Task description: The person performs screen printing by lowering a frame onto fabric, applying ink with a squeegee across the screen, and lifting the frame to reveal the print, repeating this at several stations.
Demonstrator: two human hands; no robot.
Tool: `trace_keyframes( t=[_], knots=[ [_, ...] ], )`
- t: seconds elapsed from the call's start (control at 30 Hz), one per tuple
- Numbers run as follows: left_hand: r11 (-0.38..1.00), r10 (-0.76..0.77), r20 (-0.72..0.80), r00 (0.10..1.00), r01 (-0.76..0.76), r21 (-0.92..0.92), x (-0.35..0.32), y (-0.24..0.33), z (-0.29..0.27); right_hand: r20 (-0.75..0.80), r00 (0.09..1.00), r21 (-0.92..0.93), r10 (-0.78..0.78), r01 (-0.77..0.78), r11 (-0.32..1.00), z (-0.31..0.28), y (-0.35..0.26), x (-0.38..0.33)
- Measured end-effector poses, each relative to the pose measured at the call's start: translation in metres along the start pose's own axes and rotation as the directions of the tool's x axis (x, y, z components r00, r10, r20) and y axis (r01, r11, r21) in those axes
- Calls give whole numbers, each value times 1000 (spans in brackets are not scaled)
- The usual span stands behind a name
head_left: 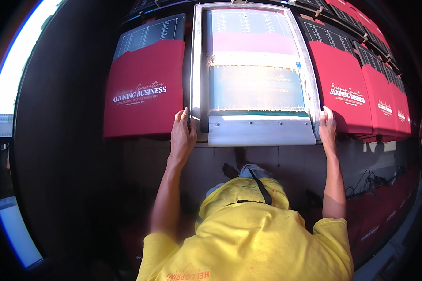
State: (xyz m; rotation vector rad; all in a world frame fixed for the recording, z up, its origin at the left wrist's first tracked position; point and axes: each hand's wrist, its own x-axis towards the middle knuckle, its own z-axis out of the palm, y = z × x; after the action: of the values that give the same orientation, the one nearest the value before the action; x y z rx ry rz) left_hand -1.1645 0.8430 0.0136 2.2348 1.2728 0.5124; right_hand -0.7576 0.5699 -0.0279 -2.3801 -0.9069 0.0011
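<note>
A silk-screen printing frame with pale metal sides lies in front of me, over a board at the middle. My left hand is closed at its near left corner, fingers curled against the side rail. At the near right corner, my right hand grips the opposite rail the same way. Between my hands, a wide metal squeegee with several rivets rests across the frame's near end, a line of dark green ink along its far edge. Through the mesh faint lettering shows, with pinkish fabric farther up.
Red shirts with white print lie stretched on dark ruled boards to the left. More printed red shirts line up on boards to the right. Cables lie low at right, near dark red fabric. Tiled floor shows below.
</note>
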Motion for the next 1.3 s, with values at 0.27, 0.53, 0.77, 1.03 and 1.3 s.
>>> trace_keyframes(
  t=[0.27,0.53,0.77,1.03,1.3],
  knots=[
    [997,-51,20,998,52,-50,8,0,8,-9,974,76,228,-227,971,25,4,9],
    [1000,16,-83,996,-15,21,22,-11,16,-12,983,28,186,-185,982,31,3,13],
    [986,79,-98,992,-92,-140,39,-32,9,-27,985,-2,172,-172,985,32,4,12],
    [986,-42,-43,998,34,-163,44,-42,13,-35,992,-36,118,-119,992,35,16,17],
    [981,-7,-69,998,-7,-195,44,-54,18,-36,993,-49,109,-111,993,35,18,17]
  ],
)
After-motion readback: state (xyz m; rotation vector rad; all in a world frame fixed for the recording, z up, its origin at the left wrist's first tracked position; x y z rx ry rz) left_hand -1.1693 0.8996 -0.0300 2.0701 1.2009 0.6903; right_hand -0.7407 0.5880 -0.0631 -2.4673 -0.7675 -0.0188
